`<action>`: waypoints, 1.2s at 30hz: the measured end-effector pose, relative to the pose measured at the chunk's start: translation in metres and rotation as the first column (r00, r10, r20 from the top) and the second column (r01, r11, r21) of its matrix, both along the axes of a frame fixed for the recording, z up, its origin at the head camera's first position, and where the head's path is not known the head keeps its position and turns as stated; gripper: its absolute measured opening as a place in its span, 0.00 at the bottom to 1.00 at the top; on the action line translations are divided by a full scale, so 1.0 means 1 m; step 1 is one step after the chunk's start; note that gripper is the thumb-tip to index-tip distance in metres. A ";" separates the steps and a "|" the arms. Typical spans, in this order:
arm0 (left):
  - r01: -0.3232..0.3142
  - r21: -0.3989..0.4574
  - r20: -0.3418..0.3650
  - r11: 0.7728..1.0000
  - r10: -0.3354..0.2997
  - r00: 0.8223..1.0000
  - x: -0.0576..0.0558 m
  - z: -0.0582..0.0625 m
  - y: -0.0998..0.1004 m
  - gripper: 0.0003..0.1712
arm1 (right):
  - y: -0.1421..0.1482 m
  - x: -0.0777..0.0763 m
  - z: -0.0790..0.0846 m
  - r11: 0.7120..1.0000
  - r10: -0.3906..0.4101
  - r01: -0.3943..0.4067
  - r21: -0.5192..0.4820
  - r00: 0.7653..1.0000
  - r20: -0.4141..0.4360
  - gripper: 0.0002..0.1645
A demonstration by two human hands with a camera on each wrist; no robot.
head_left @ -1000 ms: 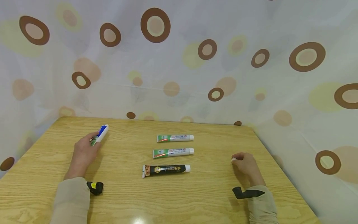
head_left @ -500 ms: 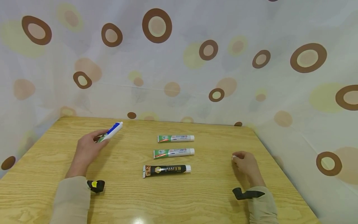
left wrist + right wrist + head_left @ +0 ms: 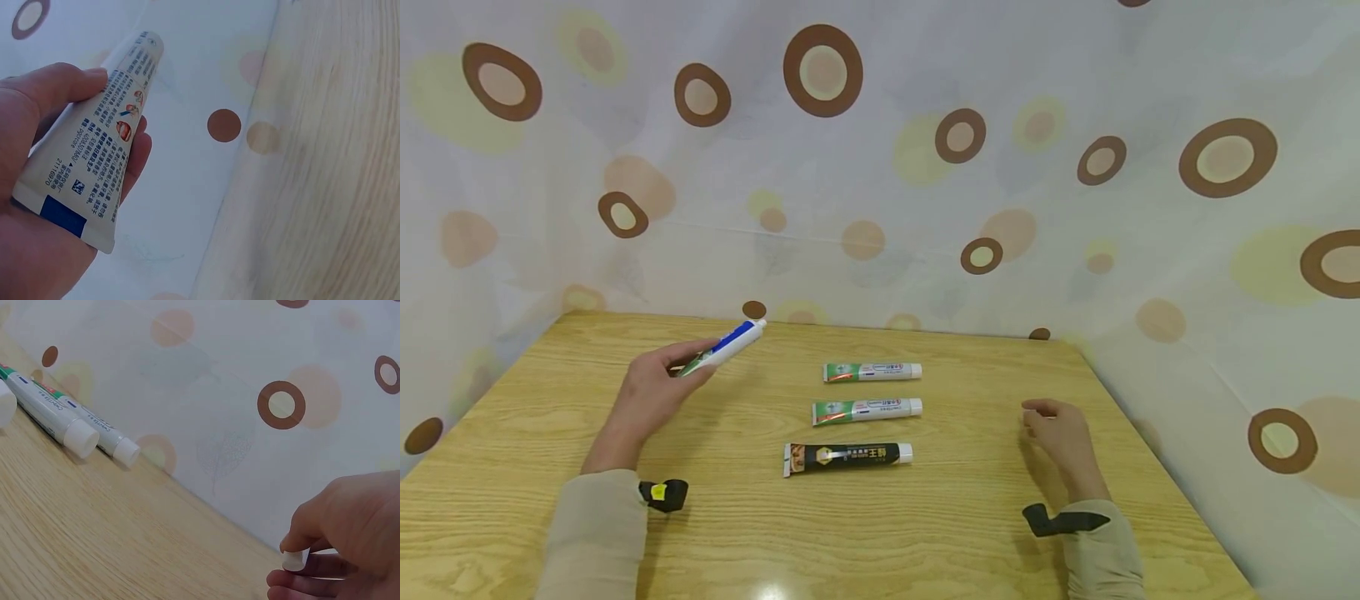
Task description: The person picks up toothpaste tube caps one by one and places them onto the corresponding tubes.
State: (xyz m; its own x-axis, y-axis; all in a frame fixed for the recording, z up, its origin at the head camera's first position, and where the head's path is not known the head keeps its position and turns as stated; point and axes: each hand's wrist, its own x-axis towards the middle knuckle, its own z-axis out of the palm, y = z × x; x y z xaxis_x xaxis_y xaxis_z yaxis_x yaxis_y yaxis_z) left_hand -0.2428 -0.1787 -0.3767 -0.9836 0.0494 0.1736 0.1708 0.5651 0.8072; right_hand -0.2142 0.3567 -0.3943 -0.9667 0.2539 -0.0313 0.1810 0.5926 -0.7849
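Observation:
My left hand (image 3: 658,383) grips a white, blue and green toothpaste tube (image 3: 730,343) by its flat end, raised over the table's left side. The tube tilts up to the right, with a narrow white nozzle at its tip. Printed text and a blue block cover the tube's back (image 3: 94,150) in the left wrist view. On the right, my right hand (image 3: 1062,435) pinches a small white cap (image 3: 295,560) between thumb and fingers; the head view hides this cap.
Two green-and-white toothpaste tubes (image 3: 871,372) and a black toothpaste tube (image 3: 850,456) lie in a column mid-table, caps to the right. A patterned curtain (image 3: 880,167) surrounds the back and sides of the wooden table (image 3: 970,533).
My left hand has carried the toothpaste tube rightward and slightly up, towards the middle. My right hand stays nearly in place, and the cap has passed out of sight in the head view.

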 end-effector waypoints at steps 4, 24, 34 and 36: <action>0.041 0.047 -0.014 0.998 -0.041 0.999 0.002 0.005 0.006 0.27 | -0.001 0.000 0.002 1.000 0.000 0.000 -0.031 1.000 -0.025 0.23; 0.313 0.126 -0.214 0.941 -0.282 0.935 0.014 0.029 0.043 0.16 | -0.012 -0.002 0.014 0.989 0.123 -0.134 -0.062 0.980 -0.159 0.16; 0.427 0.131 -0.280 0.895 -0.380 0.881 0.017 0.034 0.060 0.12 | -0.025 0.005 0.031 0.970 0.188 -0.209 -0.122 0.969 -0.161 0.22; 0.451 0.131 -0.277 0.883 -0.404 0.872 0.018 0.034 0.064 0.12 | -0.030 0.005 0.035 0.962 0.206 -0.233 -0.143 0.961 -0.183 0.23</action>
State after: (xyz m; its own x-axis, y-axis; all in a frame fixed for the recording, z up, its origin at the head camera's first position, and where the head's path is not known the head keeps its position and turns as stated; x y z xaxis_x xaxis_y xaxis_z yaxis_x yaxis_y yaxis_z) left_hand -0.2251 -0.1146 -0.3425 -0.8021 0.3995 0.4439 0.5582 0.2374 0.7950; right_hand -0.2090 0.3267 -0.3589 -0.9931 0.0398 0.1103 -0.0792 0.4658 -0.8813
